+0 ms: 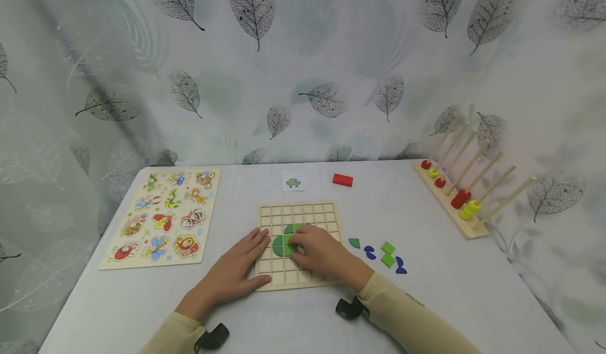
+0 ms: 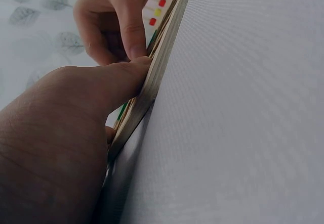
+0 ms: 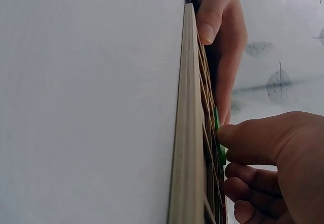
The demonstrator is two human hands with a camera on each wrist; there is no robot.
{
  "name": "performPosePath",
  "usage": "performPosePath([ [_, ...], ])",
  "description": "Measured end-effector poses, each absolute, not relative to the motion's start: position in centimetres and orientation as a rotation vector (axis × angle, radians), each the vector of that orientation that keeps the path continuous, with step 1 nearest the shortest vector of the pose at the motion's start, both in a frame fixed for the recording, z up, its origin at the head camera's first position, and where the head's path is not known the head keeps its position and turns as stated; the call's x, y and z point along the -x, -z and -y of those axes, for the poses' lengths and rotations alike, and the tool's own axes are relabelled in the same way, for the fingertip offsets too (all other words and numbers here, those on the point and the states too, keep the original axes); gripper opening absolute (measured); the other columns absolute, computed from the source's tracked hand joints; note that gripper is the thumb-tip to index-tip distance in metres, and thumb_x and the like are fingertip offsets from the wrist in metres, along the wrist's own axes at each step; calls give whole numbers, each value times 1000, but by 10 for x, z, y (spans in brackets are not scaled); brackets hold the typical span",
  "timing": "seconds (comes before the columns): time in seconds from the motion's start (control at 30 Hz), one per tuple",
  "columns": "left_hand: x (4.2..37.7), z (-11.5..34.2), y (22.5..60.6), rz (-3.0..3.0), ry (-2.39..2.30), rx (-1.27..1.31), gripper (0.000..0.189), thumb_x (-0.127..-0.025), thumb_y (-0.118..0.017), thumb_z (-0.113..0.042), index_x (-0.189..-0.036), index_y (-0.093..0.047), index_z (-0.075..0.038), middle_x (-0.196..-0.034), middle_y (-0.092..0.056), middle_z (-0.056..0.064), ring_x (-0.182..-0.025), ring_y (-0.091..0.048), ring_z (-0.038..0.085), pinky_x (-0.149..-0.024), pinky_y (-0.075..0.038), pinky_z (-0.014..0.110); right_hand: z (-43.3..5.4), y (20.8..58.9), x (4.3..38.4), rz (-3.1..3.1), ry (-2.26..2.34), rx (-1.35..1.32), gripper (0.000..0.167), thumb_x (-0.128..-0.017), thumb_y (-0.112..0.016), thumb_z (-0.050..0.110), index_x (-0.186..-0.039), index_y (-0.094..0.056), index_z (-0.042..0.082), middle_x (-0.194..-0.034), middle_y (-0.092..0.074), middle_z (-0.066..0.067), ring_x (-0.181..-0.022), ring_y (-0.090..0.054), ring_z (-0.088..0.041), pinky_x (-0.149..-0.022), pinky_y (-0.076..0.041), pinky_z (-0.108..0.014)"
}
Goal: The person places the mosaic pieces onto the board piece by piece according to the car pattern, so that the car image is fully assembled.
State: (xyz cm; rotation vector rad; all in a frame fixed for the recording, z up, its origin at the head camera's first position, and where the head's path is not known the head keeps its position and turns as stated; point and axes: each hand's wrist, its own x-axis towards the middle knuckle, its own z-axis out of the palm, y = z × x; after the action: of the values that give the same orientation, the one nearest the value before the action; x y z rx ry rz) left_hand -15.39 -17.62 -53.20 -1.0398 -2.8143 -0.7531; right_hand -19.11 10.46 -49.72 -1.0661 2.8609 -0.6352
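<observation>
A wooden grid board [image 1: 278, 277] lies on the white table. Several green pieces [image 1: 278, 246] sit in its middle cells, rounded ones on the left and square ones beside them. My left hand [image 1: 239, 264] rests along the board's left side, its fingers stretched out and its thumb [image 2: 121, 77] at the near-left corner. Over the middle, my right hand [image 1: 322, 251] bends its fingers down to the board. Its thumb and forefinger pinch a green tile [image 3: 218, 133] at the surface. The right hand covers the board's right half in the head view.
Right of the board lie a green quarter-round piece [image 1: 354, 243], blue pieces [image 1: 370, 252] and green squares [image 1: 388, 247]. Behind it are a picture card [image 1: 293, 182] and a red block [image 1: 343, 180]. An insect puzzle [image 1: 158, 185] lies left; a bead-and-peg stand [image 1: 445, 202] stands right.
</observation>
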Motion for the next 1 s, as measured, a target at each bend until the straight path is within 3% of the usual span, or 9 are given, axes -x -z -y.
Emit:
performPosePath([
  [0.4,154,176,533,2806,758,1045,92,-101,-69,-59,-169,-39,-6,-177,-30,6,-164,-21,30,-127,-32,55,-104,496,191,-2854,628,1063,19,-98,-84,25,-114,-83,16,-100,-66,10,-90,-58,-6,-82,-55,-22],
  [1.0,155,177,534,2808,757,1042,92,-100,-69,-60,-169,-38,-6,-177,-31,6,-164,-22,30,-126,-33,55,-104,491,189,-2858,650,1032,18,-98,-84,26,-112,-83,16,-98,-67,10,-90,-60,-6,-82,-57,-24],
])
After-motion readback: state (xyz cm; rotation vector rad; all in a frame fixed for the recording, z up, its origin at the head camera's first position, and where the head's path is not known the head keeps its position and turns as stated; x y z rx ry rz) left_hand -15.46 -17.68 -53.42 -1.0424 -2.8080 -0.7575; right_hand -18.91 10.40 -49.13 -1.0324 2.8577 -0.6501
